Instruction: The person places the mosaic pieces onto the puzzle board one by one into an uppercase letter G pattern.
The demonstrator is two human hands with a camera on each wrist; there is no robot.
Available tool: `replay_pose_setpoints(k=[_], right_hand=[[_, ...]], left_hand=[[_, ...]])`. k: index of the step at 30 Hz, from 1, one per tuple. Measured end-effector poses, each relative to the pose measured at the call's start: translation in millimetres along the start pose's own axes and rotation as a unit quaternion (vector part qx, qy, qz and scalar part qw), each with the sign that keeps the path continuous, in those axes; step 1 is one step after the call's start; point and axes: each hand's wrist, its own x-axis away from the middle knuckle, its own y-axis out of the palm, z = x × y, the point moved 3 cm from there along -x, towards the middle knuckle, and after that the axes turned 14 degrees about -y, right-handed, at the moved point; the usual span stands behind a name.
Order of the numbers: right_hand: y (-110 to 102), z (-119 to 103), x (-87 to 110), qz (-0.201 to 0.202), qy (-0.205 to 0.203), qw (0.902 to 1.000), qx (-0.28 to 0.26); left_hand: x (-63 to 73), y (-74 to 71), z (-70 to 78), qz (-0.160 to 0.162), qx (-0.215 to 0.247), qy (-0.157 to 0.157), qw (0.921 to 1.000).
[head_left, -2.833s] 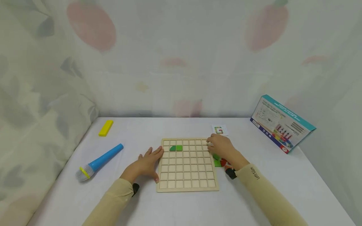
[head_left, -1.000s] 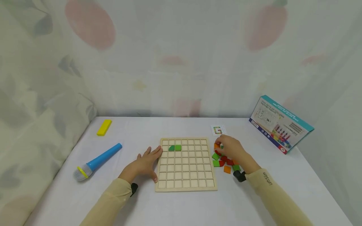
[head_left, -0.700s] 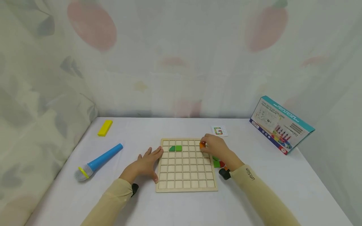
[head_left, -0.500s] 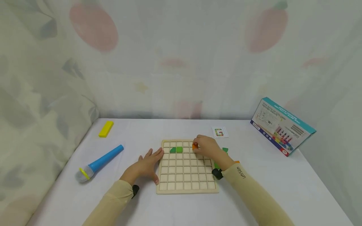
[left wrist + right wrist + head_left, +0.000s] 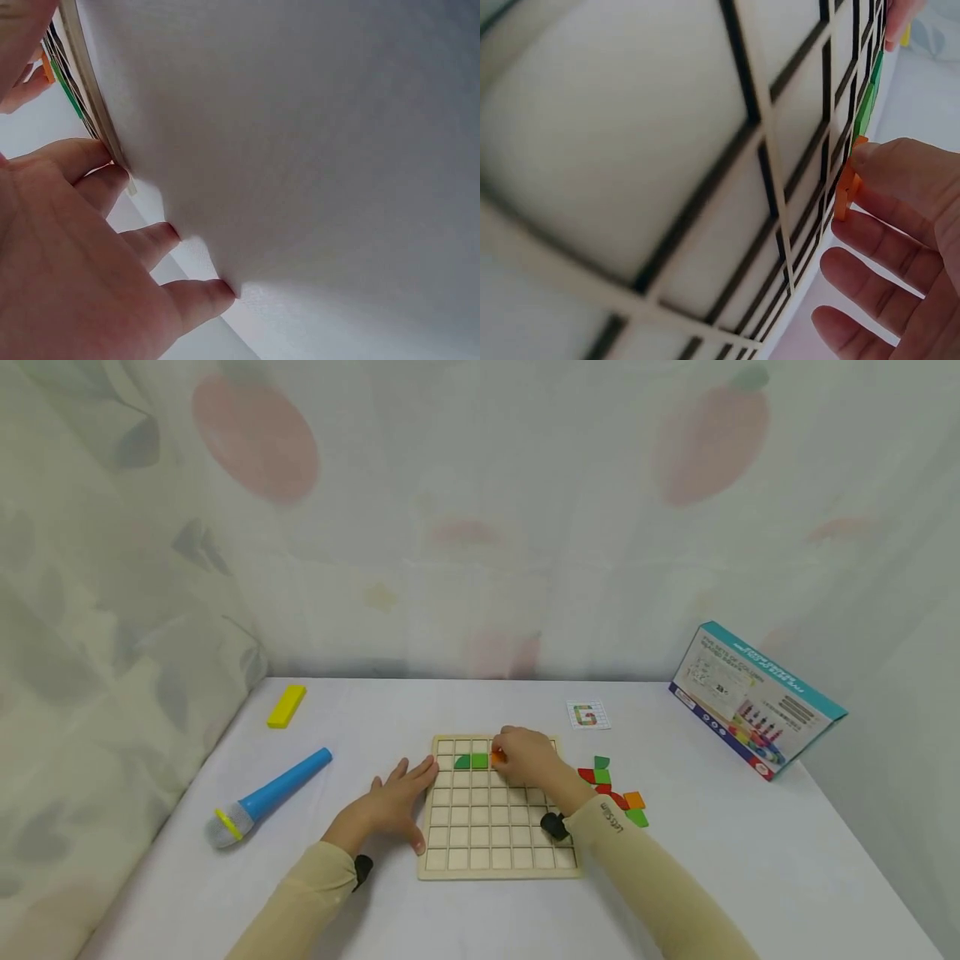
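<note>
My right hand (image 5: 529, 758) pinches an orange tile (image 5: 846, 187) between thumb and finger, at the cell just right of the green square tile (image 5: 480, 761). Left of that square lies a darker green rounded tile (image 5: 462, 762). Both green tiles sit in the second row of the wooden grid board (image 5: 459, 863). My left hand (image 5: 392, 804) rests on the table with fingers spread, touching the board's left edge; in the left wrist view fingertips meet the board's side (image 5: 94, 97). Whether the orange tile lies flat in its cell cannot be told.
Loose red, green and orange tiles (image 5: 634, 800) lie right of the board, partly behind my right forearm. A pattern card (image 5: 588, 715) is behind them. A printed box (image 5: 756, 697) stands at the back right. At left are a blue toy microphone (image 5: 285, 785) and a yellow block (image 5: 287, 707).
My right hand has picked up an orange tile from the loose pile and carried it left across the board to the cell beside the green square. My left hand has stayed at the board's edge.
</note>
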Motion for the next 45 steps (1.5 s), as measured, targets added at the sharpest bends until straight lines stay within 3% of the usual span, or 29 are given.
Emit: replay_pose_setpoints(k=[27, 34, 45], right_hand=[[-1.6, 2.5, 8.5, -0.010, 0.025, 0.9996, 0.010], [-15.5, 18.5, 28.7, 0.002, 0.039, 0.9992, 0.006], [-27.4, 59.6, 73.0, -0.005, 0.144, 0.9891, 0.032]], left_hand=[[1.1, -0.7, 4.1, 0.005, -0.004, -0.002, 1.0000], [1.5, -0.9, 2.5, 0.005, -0.007, -0.001, 1.0000], [0.5, -1.4, 0.8, 0.003, -0.011, 0.000, 0.9999]])
